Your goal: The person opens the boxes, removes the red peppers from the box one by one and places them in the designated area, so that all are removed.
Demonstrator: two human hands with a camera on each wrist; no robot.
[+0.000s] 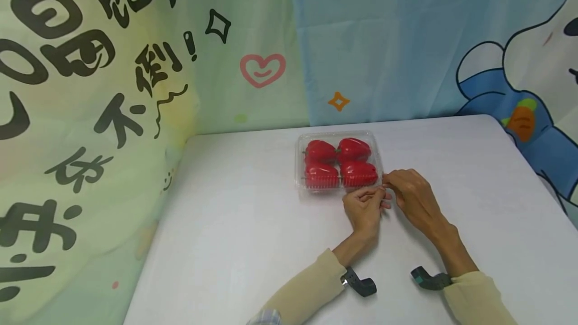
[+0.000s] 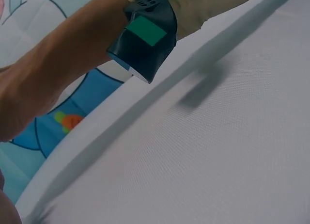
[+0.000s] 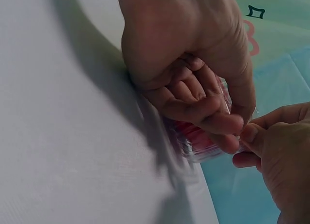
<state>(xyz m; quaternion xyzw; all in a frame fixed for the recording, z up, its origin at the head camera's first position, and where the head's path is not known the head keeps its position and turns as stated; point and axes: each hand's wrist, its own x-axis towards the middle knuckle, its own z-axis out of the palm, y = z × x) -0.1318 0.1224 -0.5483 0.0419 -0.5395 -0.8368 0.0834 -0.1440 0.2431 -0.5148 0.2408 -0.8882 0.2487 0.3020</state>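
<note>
A clear plastic clamshell box (image 1: 299, 169) with several red bell peppers (image 1: 354, 149) in it stands on the white table. At its front right corner both hands meet. From the near side, my left hand (image 1: 363, 209) pinches the box's edge between thumb and forefinger, its other fingers loosely bent, as the right wrist view shows. Just right of it, my right hand (image 1: 413, 199) reaches in from above and pinches the same corner with thumb and finger (image 3: 252, 134). The two hands' fingertips are close together there. The left wrist view mainly shows my right forearm (image 2: 53, 59).
The white tabletop (image 1: 235, 214) runs back to a printed curtain (image 1: 244, 14) behind and at the left. Dark wrist devices (image 1: 361, 283) sit at both sleeve cuffs (image 1: 478, 295).
</note>
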